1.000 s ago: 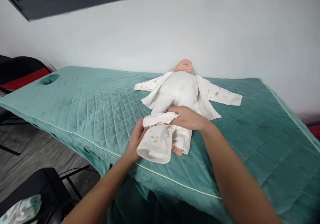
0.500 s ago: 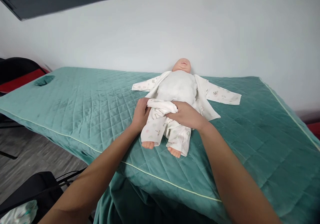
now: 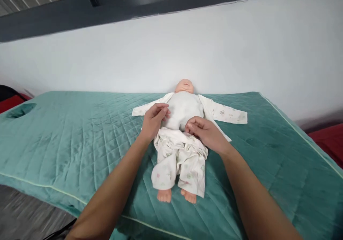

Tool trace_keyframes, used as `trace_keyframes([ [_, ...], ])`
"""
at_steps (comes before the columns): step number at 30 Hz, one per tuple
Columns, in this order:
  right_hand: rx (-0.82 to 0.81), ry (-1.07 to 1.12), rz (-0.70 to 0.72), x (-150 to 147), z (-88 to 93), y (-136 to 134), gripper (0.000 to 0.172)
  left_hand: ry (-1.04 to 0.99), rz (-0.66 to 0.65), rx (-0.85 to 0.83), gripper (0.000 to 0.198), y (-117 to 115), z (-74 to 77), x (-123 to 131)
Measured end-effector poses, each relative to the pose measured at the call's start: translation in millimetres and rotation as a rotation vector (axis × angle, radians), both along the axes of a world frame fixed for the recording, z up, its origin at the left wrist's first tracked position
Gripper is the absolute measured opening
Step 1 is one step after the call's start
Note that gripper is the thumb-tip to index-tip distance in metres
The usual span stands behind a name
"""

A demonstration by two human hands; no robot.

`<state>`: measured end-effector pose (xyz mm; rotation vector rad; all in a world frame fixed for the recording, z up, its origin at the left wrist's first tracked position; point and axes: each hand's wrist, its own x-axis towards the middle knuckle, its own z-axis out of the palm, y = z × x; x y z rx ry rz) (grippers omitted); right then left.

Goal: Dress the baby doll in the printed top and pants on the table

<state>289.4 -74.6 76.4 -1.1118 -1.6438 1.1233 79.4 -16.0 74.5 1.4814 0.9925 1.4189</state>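
Your left hand [image 3: 154, 121] rests against the side of the baby doll [image 3: 183, 108], at the edge of its white cloth torso. The fingers [image 3: 164, 110] are half curled and loosely parted, the tips touching the torso with nothing clasped between them. Your right hand [image 3: 205, 133] lies on the other side of the doll's waist. Its fingers [image 3: 190, 127] are bent and drawn close together, right at the bunched waistband [image 3: 174, 134] of the printed trousers [image 3: 178, 159]. Whether they pinch the cloth or only press on it cannot be told from here.

The doll lies on its back, near the middle of the massage bed [image 3: 80, 136], head [image 3: 184, 86] towards the wall [image 3: 241, 47] and bare feet [image 3: 164, 195] towards you. The trousers cover both legs down to the ankles and are gathered in folds at the waist. A printed jacket [image 3: 227, 113] lies open beneath the doll, its sleeves spread flat to either side.

The bed has a teal quilted cover, with a face hole [image 3: 20, 110] at its far left end. A dark window frame [image 3: 107, 4] runs above the wall, and something red [image 3: 328, 141] shows beyond the bed's right edge.
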Motion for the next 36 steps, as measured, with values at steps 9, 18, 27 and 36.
trace_keyframes([
  [9,-0.239,0.019,0.133,-16,9.6,-13,0.02,0.491,0.32,0.239,0.022,58,-41.6,-18],
  [18,-0.25,0.186,0.156,0,-1.4,-10,0.02,0.567,0.218,-0.239,0.03,68,-35.7,-40],
  [27,-0.216,0.167,0.251,5,-5.8,-9,0.016,0.311,-0.15,-0.262,0.014,67,-38.4,-36],
  [36,-0.167,0.162,0.269,7,-4.9,-11,0.015,0.271,0.321,-0.227,0.016,64,-29.2,-54],
])
